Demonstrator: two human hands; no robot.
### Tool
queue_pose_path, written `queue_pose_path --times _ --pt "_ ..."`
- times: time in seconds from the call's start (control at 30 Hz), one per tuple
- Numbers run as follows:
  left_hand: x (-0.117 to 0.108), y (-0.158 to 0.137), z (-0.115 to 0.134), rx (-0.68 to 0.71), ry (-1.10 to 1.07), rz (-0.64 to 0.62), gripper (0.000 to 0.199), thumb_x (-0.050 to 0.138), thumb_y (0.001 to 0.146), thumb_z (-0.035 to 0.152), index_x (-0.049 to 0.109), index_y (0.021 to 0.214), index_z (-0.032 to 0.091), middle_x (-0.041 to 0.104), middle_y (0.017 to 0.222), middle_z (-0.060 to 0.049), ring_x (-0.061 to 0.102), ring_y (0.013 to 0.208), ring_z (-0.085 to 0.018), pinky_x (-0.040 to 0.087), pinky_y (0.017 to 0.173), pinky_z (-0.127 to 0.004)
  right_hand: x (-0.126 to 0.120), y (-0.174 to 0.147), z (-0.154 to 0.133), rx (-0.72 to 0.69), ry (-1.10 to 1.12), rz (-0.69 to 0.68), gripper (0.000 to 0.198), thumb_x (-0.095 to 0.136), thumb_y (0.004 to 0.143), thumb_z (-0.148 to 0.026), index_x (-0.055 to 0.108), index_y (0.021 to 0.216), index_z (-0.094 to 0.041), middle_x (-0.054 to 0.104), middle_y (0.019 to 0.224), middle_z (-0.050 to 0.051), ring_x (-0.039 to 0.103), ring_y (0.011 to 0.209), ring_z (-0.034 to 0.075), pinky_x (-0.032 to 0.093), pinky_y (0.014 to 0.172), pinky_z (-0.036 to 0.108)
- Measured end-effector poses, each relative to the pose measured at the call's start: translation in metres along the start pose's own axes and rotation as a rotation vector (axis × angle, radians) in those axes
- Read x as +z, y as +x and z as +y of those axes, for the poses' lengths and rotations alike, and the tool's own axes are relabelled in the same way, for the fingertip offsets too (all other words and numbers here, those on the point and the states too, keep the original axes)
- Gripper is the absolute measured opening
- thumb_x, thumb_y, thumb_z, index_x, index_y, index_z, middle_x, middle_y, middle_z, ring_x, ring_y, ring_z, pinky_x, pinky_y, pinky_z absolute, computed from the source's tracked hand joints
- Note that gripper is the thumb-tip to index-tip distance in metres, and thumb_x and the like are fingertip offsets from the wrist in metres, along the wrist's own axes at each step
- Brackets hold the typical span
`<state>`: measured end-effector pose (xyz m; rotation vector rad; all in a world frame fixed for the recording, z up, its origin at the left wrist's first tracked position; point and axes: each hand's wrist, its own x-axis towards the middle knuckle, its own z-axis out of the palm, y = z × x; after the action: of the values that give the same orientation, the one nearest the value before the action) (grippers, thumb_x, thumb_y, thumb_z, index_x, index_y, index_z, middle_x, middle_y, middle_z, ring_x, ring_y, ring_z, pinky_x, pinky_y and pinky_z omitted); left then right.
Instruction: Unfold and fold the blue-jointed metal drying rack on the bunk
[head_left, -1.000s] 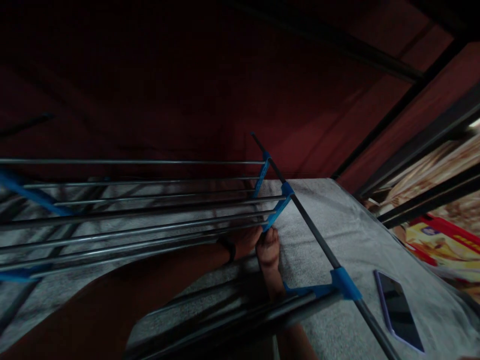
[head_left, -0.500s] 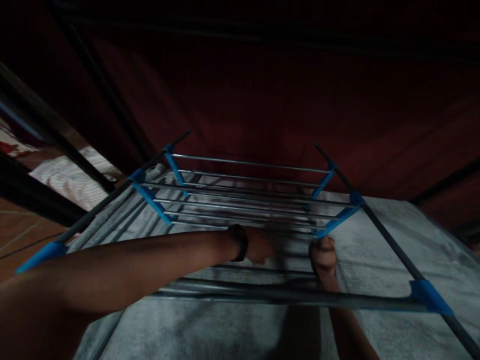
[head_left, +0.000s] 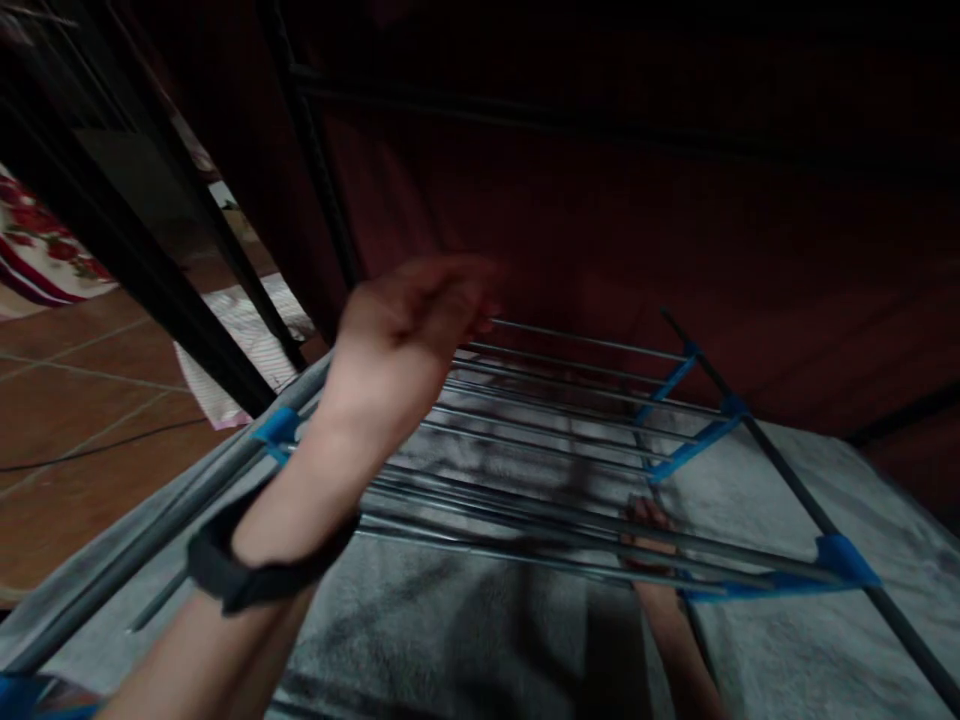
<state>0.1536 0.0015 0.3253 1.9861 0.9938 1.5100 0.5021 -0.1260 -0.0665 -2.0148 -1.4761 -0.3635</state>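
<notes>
A shoe-rack-like frame of grey metal tubes with blue plastic joints, the tube rack (head_left: 555, 440), lies on a grey cloth-covered surface. My left hand (head_left: 412, 320), with a black band on its wrist, is raised over the rack's far left part. Its fingers look bent but are smeared by motion, and nothing can be made out in them. Lower down, behind the near crossbars, my right hand (head_left: 651, 535) is closed around a dark rod of the rack at its right side. Crossbars cover part of this hand.
A dark red curtain (head_left: 570, 220) hangs behind the rack. Black metal posts (head_left: 135, 250) stand at the left, with a striped cloth (head_left: 240, 340) on the tiled floor (head_left: 90, 400). A cable (head_left: 112, 452) crosses the tiles.
My left hand has risen from the rack's middle and moved left and up. My right hand stays low at the right, now behind the near crossbars. The view has swung left.
</notes>
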Motion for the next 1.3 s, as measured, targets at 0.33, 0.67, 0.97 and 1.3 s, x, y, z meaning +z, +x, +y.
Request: queue_pose_path --times 0.33,0.67,0.97,1.3 --pt "-0.040 -0.269 -0.086 -0.122 0.266 -0.240 0.026 0.048 0.098 0.023 0.069 0.114 0.027 0.076 0.090 -0.002 0.073 0.079 -0.015 0.060 0.070 -0.021 -0.035 -0.098 -0.072 -0.009 0.025 -0.206 0.045 0.040 0.099 -0.042 0.061 0.131 -0.018 0.060 0.134 0.019 0.055 0.127 0.034 0.050 0.102 0.054" --pt "-0.056 -0.369 -0.162 0.268 0.721 -0.598 0.059 0.040 0.079 0.004 0.068 0.123 0.030 0.077 0.113 -0.002 0.074 0.099 -0.018 0.060 0.089 -0.026 -0.056 -0.109 -0.114 -0.090 0.102 -0.221 0.042 0.039 0.101 -0.031 0.060 0.136 -0.022 0.058 0.141 0.013 0.054 0.131 0.025 0.050 0.106 0.046" --pt "-0.044 -0.359 -0.145 0.094 0.791 -0.805 0.066 0.038 0.076 -0.002 0.068 0.127 0.027 0.074 0.121 -0.005 0.072 0.107 -0.020 0.059 0.097 -0.032 -0.028 -0.044 -0.104 -0.086 0.009 -0.238 0.045 0.033 0.100 -0.026 0.061 0.133 -0.012 0.061 0.137 0.018 0.053 0.131 0.029 0.046 0.104 0.050" --pt "-0.048 -0.366 -0.185 0.270 0.737 -0.549 0.053 0.039 0.083 0.004 0.070 0.120 0.026 0.076 0.113 -0.005 0.072 0.098 -0.018 0.059 0.086 -0.024 -0.042 -0.056 -0.124 -0.027 0.028 -0.337 0.037 0.042 0.097 -0.022 0.068 0.121 -0.013 0.067 0.122 0.016 0.057 0.123 0.027 0.042 0.110 0.049"
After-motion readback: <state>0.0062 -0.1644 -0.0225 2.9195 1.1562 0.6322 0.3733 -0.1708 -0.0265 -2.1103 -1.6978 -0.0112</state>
